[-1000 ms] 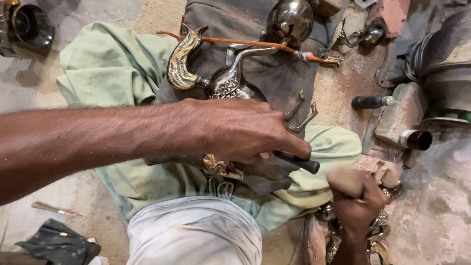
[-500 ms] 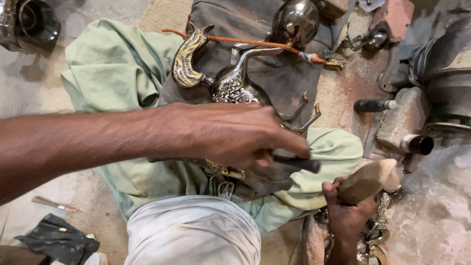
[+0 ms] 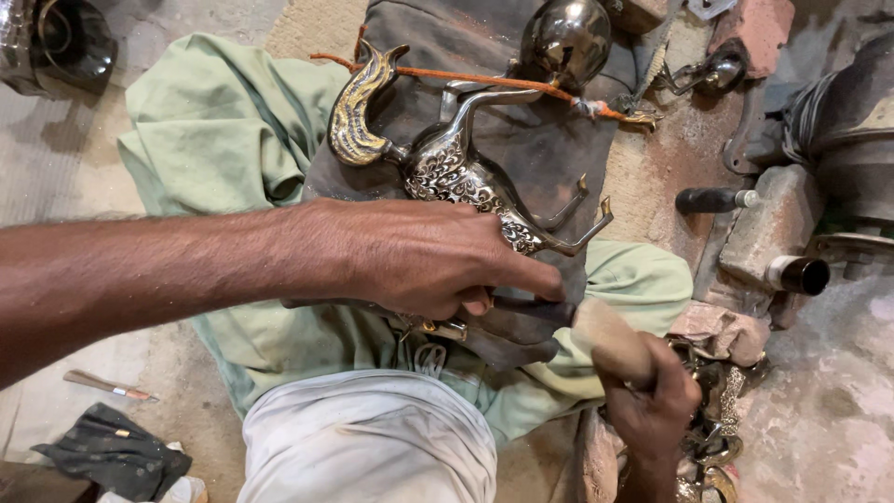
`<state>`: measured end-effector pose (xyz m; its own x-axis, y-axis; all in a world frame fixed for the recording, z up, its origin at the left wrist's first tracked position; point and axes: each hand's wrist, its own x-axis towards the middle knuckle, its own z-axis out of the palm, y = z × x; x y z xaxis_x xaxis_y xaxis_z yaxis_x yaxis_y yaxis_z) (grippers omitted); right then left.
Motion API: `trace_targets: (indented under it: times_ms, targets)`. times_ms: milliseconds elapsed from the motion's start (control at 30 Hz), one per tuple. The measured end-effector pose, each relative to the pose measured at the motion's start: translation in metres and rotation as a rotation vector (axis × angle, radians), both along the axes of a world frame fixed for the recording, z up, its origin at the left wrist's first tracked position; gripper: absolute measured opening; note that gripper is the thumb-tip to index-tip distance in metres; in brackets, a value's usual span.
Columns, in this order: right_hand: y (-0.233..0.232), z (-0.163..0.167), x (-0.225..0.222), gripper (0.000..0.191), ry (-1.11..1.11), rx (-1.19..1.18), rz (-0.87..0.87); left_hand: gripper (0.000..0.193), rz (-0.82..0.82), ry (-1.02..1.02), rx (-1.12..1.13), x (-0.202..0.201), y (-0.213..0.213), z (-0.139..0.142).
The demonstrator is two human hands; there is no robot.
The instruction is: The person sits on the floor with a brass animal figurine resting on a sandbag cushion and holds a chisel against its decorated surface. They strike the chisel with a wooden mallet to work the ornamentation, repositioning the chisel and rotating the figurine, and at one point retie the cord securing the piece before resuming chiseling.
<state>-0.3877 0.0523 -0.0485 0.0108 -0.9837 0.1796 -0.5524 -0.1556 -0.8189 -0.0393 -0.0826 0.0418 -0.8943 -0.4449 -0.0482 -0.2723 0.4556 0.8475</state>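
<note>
An engraved silver and brass animal figure [image 3: 456, 172] lies on a dark pad [image 3: 531, 140] across my lap. My left hand [image 3: 438, 261] reaches in from the left and covers the figure's lower part. It grips a dark metal punch [image 3: 526, 309] that lies flat and points right. My right hand [image 3: 652, 410] comes up from the bottom edge, closed around a wooden mallet [image 3: 610, 340]. The mallet's head is at the punch's right end. The punch's tip is hidden under my fingers.
A green cloth [image 3: 214, 130] covers my legs, and a white-clothed knee [image 3: 372, 438] is below it. An orange cord [image 3: 521, 84] and a round metal vessel [image 3: 563, 37] lie at the top. Bricks [image 3: 764, 224], a pipe [image 3: 796, 275] and metal scraps are on the right. A small tool [image 3: 102, 384] lies on the left.
My right hand has swung the wooden mallet up and left, from beside the bricks to the punch's end. My left hand has held its grip on the punch.
</note>
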Motion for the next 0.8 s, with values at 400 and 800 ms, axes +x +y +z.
trace_targets:
  times_ms: [400, 800]
  targets:
    - [0.002, -0.007, -0.021, 0.037, 0.253, -0.041, -0.045, 0.054, 0.0, -0.062, 0.018, -0.006, -0.003, 0.006]
    - [0.0, -0.019, -0.021, 0.033, 0.198, -0.001, -0.101, 0.055, -0.006, -0.073, 0.026, -0.01, -0.005, 0.012]
